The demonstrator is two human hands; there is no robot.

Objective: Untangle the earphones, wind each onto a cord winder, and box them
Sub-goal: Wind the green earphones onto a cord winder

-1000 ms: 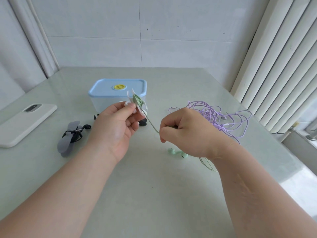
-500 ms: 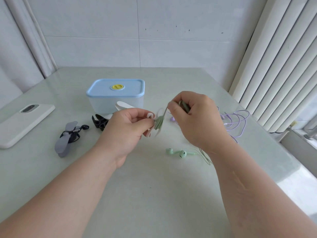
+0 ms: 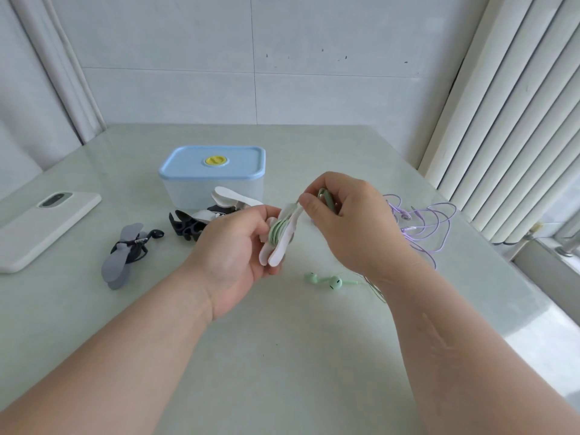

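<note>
Counts:
- 2 hands: left hand (image 3: 238, 246), right hand (image 3: 351, 227).
- 4 cord winders: held white winder (image 3: 281, 246), second white winder (image 3: 229, 196), 1 grey winder (image 3: 120, 255), 1 black winder (image 3: 185, 226).
- 3 earphone sets: green earphones (image 3: 277, 230), purple earphones (image 3: 420, 227), black earphones (image 3: 138, 246).
- 2 green earbuds (image 3: 326, 281) showing on the table; bud counts for the purple and black sets can't be made out.
- 1 box (image 3: 213, 177) with 1 blue lid.
- 1 phone (image 3: 47, 224).
</note>
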